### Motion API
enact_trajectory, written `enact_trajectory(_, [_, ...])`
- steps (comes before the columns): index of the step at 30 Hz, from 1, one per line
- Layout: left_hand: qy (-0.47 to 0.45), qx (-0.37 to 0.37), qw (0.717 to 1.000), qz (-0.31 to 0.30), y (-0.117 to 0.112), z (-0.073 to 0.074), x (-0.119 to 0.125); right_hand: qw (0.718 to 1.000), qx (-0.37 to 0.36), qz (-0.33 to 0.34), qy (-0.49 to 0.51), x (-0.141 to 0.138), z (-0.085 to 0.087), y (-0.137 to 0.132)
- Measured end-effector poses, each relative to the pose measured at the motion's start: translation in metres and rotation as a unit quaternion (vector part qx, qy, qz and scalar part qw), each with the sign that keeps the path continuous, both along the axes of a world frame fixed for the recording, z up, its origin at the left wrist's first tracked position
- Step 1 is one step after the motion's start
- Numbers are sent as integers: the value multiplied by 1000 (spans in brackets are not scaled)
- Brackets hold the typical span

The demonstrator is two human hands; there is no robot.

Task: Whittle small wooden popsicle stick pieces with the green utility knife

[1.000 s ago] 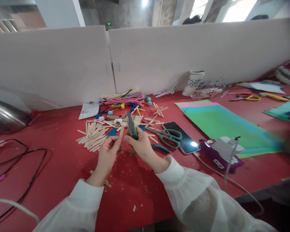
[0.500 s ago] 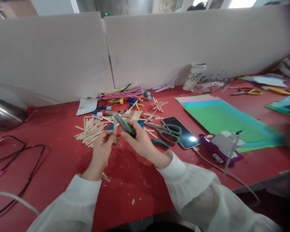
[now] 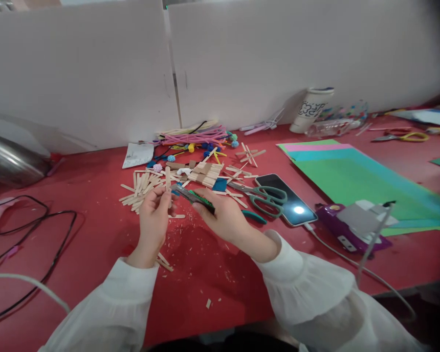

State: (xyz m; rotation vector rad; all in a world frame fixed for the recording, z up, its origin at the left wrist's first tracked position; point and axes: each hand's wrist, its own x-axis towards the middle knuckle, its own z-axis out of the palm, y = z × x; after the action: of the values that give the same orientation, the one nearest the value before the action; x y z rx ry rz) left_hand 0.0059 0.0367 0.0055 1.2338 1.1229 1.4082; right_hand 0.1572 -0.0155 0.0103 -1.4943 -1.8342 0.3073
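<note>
My left hand [image 3: 154, 222] pinches a wooden craft stick [image 3: 167, 178], held upright above the table. My right hand [image 3: 223, 217] is closed around a green and black utility knife [image 3: 196, 195], whose tip points left at the stick, close to my left fingers. Whether the blade touches the wood I cannot make out. Behind my left hand lies a loose pile of craft sticks [image 3: 143, 190]. Beyond the knife is a bundle of sticks laid side by side [image 3: 205, 172]. Small wood chips [image 3: 209, 303] are scattered on the red table [image 3: 194, 293].
Green-handled scissors [image 3: 267, 200] lie beside a phone [image 3: 286, 198] on a charging cable. Right of them are a purple power strip [image 3: 348, 227] and coloured paper sheets [image 3: 337, 176]. Pipe cleaners [image 3: 194, 137] and a white cup [image 3: 311, 110] are near the partition; a metal kettle [image 3: 12, 159] stands left.
The head view has tilted down and shifted left. The knife is lower against the stick, which stands up higher out of my left fingers. Both hands keep their hold.
</note>
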Motion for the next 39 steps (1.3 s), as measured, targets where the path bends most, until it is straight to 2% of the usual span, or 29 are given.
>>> enact_trajectory(6, [28, 31, 999, 7, 0, -4, -2, 999, -2, -29, -30, -1, 2, -1])
enact_trajectory(15, [100, 77, 992, 16, -1, -7, -6, 999, 11, -30, -9, -3, 0, -4])
enact_trajectory(26, [104, 61, 993, -12, 0, -4, -8, 996, 9, -19, -84, 0, 10, -10])
enact_trajectory(29, [98, 55, 994, -12, -2, -1, -7, 1000, -16, 16, -1, 2, 13, -8])
enact_trajectory(32, [84, 39, 996, -18, -2, 2, -7, 988, -64, 67, 120, 6, 14, -3])
enact_trajectory(36, [58, 16, 998, -28, -1, 4, -6, 944, -173, 96, 264, 8, 15, 1])
enact_trajectory(39, [53, 2, 998, -31, 0, 6, -6, 916, -222, 96, 321, 7, 15, 2])
